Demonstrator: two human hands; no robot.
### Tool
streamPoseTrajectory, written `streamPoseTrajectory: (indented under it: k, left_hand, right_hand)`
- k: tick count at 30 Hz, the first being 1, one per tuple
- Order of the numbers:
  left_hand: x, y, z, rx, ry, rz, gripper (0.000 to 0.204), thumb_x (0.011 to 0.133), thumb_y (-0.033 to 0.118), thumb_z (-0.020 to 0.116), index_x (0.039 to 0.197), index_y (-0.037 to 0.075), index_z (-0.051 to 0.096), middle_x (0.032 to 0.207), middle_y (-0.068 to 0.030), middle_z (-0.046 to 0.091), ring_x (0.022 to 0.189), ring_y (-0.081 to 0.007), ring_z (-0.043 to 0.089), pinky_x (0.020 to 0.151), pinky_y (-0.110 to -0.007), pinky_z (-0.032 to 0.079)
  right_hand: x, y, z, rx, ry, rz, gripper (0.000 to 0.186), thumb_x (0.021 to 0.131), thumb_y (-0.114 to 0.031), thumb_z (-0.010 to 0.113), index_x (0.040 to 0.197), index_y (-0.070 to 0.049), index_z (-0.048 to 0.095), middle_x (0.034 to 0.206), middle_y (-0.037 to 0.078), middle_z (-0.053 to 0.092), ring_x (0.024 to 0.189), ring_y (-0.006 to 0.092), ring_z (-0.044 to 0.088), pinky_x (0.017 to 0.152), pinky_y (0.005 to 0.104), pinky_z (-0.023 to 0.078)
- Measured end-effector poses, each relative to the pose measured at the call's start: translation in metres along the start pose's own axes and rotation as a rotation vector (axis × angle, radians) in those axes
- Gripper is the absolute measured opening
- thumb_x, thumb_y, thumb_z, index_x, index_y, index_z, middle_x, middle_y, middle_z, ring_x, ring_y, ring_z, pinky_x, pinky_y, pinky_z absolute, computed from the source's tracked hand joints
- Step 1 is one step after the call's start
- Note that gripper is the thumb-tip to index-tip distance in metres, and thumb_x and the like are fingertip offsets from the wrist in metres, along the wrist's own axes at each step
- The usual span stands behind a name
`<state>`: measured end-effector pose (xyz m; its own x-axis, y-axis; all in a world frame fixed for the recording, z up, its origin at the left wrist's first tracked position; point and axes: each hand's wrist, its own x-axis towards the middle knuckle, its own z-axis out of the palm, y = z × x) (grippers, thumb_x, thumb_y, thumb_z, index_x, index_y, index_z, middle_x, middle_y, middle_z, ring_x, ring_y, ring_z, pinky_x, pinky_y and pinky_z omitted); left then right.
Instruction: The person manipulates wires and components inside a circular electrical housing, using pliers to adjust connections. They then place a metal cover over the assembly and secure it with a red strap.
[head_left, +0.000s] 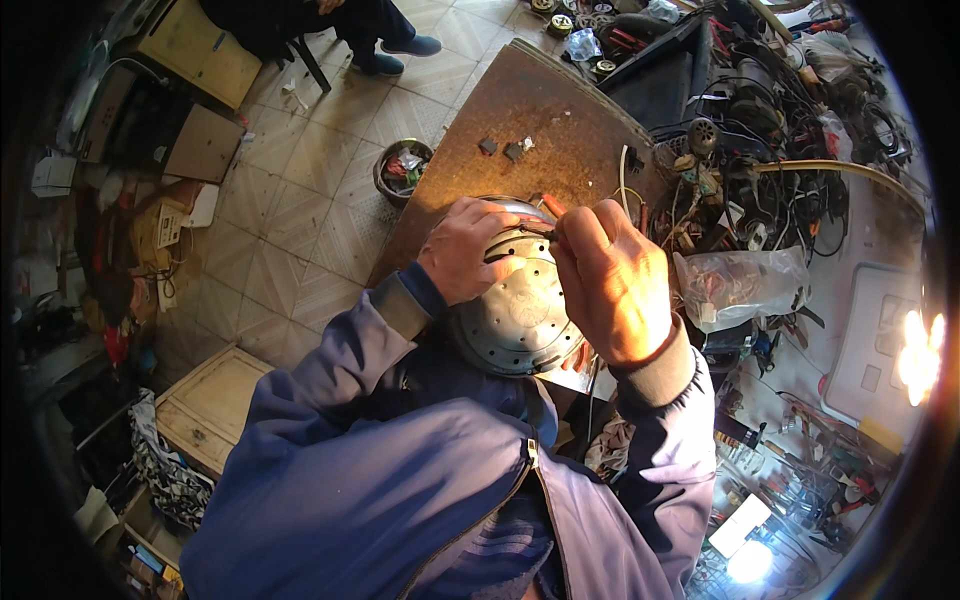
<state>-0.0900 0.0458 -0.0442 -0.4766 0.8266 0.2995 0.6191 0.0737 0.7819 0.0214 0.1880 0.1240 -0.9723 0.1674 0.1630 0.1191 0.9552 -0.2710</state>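
A round grey metal appliance base (522, 308) with a ring of small holes is held at the front edge of a rusty brown worktable (455, 145). My left hand (465, 250) grips its far left rim, fingers curled over the edge. At the far right side of the base, my right hand (615, 280) is closed in a pinch. Something thin and dark runs by its fingertips along the rim, but the fingers hide what they hold. Orange-red handles (552, 205) show just behind the base.
Small dark blocks (513, 151) lie on the worktable. Tangled wires and parts crowd the right, beside a clear plastic bag (745, 285). A waste bin (403, 168) stands left of the table. A seated person's shoes (410, 47) show at the far left. A lamp (918, 358) glows at right.
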Motion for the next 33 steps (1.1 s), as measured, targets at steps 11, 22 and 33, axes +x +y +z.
streamPoseTrajectory:
  k: [11,22,33]
  left_hand:
    - [0.003,0.000,0.002,0.001,-0.006,0.004,0.046,0.078,0.024,0.082,0.117,0.004,0.069,0.116,-0.0172,0.069,0.113,-0.0375,0.062,0.100,-0.046,0.050]
    - [0.003,0.007,-0.001,-0.042,-0.010,-0.028,0.049,0.073,0.018,0.089,0.115,0.001,0.071,0.116,-0.0148,0.071,0.111,-0.0336,0.065,0.096,-0.042,0.054]
    - [0.003,0.007,-0.002,0.026,-0.028,-0.024,0.049,0.074,0.014,0.090,0.118,0.001,0.071,0.117,-0.0143,0.070,0.108,-0.0320,0.065,0.094,-0.040,0.054]
  right_hand:
    - [-0.001,-0.008,0.000,-0.115,0.014,0.109,0.017,0.092,-0.016,0.071,0.089,-0.009,0.055,0.079,0.011,0.059,0.070,0.0334,0.067,0.058,0.0436,0.053]
    - [-0.114,0.021,-0.060,0.163,0.262,0.589,0.020,0.088,0.001,0.077,0.103,0.000,0.064,0.086,0.012,0.072,0.075,0.0206,0.072,0.069,0.0297,0.056]
    - [-0.164,0.025,-0.029,0.277,0.336,0.547,0.023,0.090,0.007,0.075,0.108,0.004,0.062,0.091,0.014,0.068,0.080,0.0208,0.073,0.073,0.0295,0.058]
